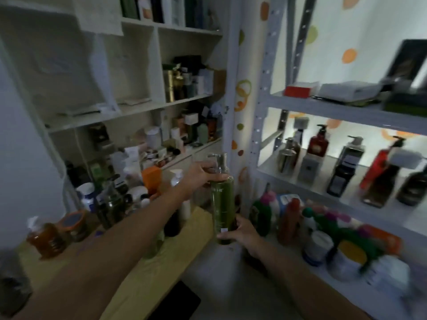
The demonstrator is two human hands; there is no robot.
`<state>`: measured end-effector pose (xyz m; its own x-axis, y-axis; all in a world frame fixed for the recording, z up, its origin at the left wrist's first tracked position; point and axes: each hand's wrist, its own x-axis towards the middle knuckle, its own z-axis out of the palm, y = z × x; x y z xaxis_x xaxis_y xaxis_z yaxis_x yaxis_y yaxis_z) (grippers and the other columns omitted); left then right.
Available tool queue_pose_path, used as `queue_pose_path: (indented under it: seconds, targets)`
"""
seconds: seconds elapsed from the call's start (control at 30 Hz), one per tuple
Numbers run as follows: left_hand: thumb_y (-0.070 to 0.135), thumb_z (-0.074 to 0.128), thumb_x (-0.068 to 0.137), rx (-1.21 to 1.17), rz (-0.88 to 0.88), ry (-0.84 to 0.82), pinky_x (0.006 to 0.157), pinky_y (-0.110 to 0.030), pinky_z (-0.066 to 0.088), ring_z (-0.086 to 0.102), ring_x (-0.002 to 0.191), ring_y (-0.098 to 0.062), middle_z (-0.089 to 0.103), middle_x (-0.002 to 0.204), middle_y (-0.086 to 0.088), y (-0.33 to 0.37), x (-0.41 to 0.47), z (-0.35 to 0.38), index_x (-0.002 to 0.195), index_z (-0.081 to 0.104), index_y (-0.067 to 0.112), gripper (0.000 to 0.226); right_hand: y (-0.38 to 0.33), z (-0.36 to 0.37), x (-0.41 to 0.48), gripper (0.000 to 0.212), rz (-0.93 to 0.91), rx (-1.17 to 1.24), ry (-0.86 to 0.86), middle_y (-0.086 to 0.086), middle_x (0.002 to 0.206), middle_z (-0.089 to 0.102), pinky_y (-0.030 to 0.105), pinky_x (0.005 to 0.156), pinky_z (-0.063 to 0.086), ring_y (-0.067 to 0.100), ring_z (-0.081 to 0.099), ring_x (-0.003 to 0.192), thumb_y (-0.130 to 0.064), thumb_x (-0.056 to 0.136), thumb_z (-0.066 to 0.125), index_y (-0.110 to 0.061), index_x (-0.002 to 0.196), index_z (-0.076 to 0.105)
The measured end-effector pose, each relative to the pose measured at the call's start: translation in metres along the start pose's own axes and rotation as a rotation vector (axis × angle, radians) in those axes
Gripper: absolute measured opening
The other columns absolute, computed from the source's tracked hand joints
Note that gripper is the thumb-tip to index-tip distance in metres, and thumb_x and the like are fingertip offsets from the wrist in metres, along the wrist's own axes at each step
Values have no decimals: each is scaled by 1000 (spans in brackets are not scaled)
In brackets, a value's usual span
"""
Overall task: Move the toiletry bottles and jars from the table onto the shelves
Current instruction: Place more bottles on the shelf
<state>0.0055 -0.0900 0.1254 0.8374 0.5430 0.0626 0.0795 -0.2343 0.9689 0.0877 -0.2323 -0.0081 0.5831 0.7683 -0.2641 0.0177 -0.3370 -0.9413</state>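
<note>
Item: green pump bottle [222, 204], held in both hands

Position: roughly upright in the air, past the far corner of the wooden table [143, 273], beside the grey metal shelving [323, 105].
Left hand [201, 174]: fingers curled round the neck, just under the pump.
Right hand [242, 232]: fingers wrapped round the base.
Surroundings: table crowded with jars and bottles; a red pump bottle [320, 142] among others on the middle shelf.
</note>
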Motion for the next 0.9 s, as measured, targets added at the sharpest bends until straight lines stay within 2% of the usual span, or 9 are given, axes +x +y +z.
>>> queue_pose_path:
  seconds: [0.07,0.13,0.23,0.33,0.4,0.47,0.6,0.77,0.9]
  targets:
    - [7,76,76,-7,26,-70,67,-20,51,62,69,-4,65,77,8,11,14,53,76,61,26,24,16,-51,-16,62,-4,17,64,-3,110,64,19,76,49,16,60,103,-14,62,86,-20,116,56]
    - [8,75,77,-16,48,-148,67,-21,50,62,72,-4,65,80,7,23,25,107,78,61,25,23,33,-100,-36,59,-25,36,138,-1,108,68,24,81,52,19,64,103,-10,60,86,-19,111,59]
    - [5,74,77,-28,91,-263,60,-19,51,65,73,-7,69,76,8,40,35,189,81,65,20,19,57,-170,-66,49,-25,-7,255,-11,95,66,15,76,48,8,62,91,-7,64,84,-18,104,59]
    - [-1,71,78,-63,107,-350,53,-14,48,66,65,-3,70,74,6,51,45,266,85,66,14,18,82,-234,-92,54,14,-40,383,1,103,64,28,87,49,17,60,100,-11,64,85,-12,111,59]
    - [2,73,77,-59,130,-421,58,-19,51,67,71,-10,70,82,-4,55,51,317,90,68,9,16,104,-272,-112,61,43,-42,458,4,109,64,33,93,49,19,58,105,-12,62,86,-11,116,57]
    - [5,74,77,-50,158,-493,62,-23,54,67,79,-16,70,89,-11,60,55,363,96,68,3,21,121,-305,-133,62,67,-6,524,5,109,64,33,92,49,20,58,105,-8,62,85,-11,117,56]
    - [8,75,77,-50,199,-612,67,-24,54,67,84,-16,71,90,-5,77,57,444,99,68,4,23,148,-361,-166,58,77,20,643,2,106,65,33,82,55,21,60,102,-9,61,85,-15,112,57]
    - [9,74,78,-54,256,-678,74,-22,54,66,86,-11,69,90,0,87,70,515,97,66,7,21,160,-414,-178,55,79,-22,833,3,107,63,22,73,51,19,59,101,-3,63,82,-12,111,56]
    - [19,75,77,-28,307,-648,89,-37,52,65,96,-20,69,100,-5,89,96,556,93,65,17,19,163,-453,-161,54,83,-121,975,7,113,63,26,85,48,20,58,104,-8,69,79,-10,116,53]
